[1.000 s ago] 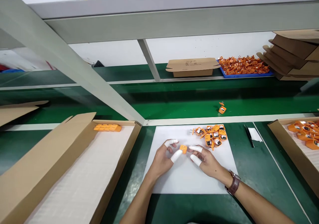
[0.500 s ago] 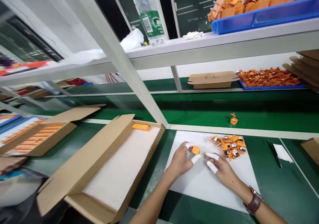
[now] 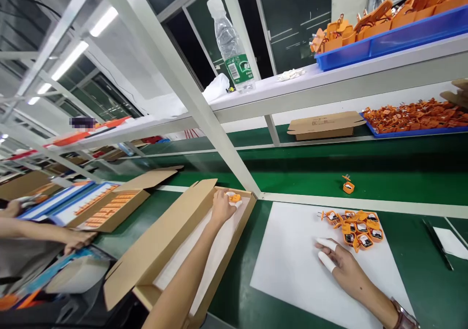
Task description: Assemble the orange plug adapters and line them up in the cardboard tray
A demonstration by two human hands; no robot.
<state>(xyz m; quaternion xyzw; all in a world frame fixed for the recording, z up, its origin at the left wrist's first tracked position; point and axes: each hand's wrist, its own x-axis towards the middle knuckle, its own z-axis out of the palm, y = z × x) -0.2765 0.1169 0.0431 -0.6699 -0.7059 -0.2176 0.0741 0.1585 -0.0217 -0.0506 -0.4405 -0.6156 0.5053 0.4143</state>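
Observation:
My left hand (image 3: 223, 208), with white finger cots on thumb and finger, reaches inside the far end of a long open cardboard box (image 3: 234, 265). It pinches a small orange plastic block (image 3: 234, 198); the row of orange pieces lying there is mostly hidden by the hand. On a white sheet (image 3: 288, 256) rests my right hand (image 3: 345, 268), also in white finger cots, its thumb and forefinger apart with nothing between them. Just beyond its fingertips is a cluster of orange housings (image 3: 361, 227) with dark and white insides and loose orange lids.
A single orange housing (image 3: 348, 187) lies on the green ledge behind the sheet. Black tweezers (image 3: 438, 246) lie at right. A slanted metal post (image 3: 234, 158) rises behind the box. Overhead, the shelf carries a bottle (image 3: 234, 51) and a blue tray (image 3: 387, 36). At left a co-worker's hand (image 3: 78, 239) is visible.
My left hand has moved left from above the white sheet into the box with the orange block. My right hand stays by the cluster. The view has shifted, showing more at left.

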